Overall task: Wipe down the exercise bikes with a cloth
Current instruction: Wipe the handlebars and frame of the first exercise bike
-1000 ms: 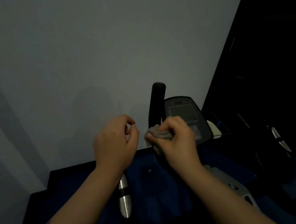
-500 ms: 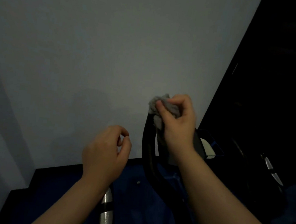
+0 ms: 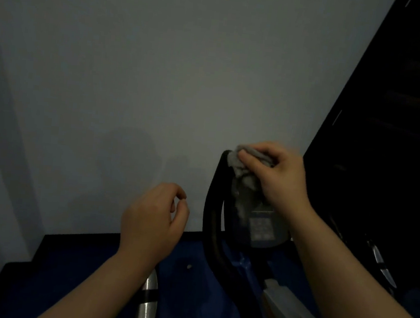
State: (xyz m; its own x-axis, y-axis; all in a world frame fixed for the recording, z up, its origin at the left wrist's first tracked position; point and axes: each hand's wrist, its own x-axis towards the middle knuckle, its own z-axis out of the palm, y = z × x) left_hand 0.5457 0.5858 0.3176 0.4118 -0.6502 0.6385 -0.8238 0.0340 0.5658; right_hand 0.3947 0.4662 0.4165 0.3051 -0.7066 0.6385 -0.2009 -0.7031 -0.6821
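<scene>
The room is dim. An exercise bike stands in front of me, with a black curved handlebar [image 3: 211,210] rising beside its console [image 3: 261,225]. My right hand [image 3: 276,175] grips a crumpled grey cloth [image 3: 244,167] and presses it against the top of the handlebar and the console's upper edge. Left of the handlebar, my left hand [image 3: 154,220] hovers with its fingers loosely curled and nothing in it. Part of the console is hidden behind the cloth and my right hand.
A plain pale wall [image 3: 160,77] fills the view ahead, with a dark panel [image 3: 399,125] at the right. The floor [image 3: 186,284] is dark blue. A silver and black grip [image 3: 147,301] shows under my left wrist, and a silver frame part [image 3: 289,310] lies at lower right.
My right hand lifted the cloth from the lower part of the handlebar up to its top, then onto the console's top edge. My left hand stayed beside it, holding nothing.
</scene>
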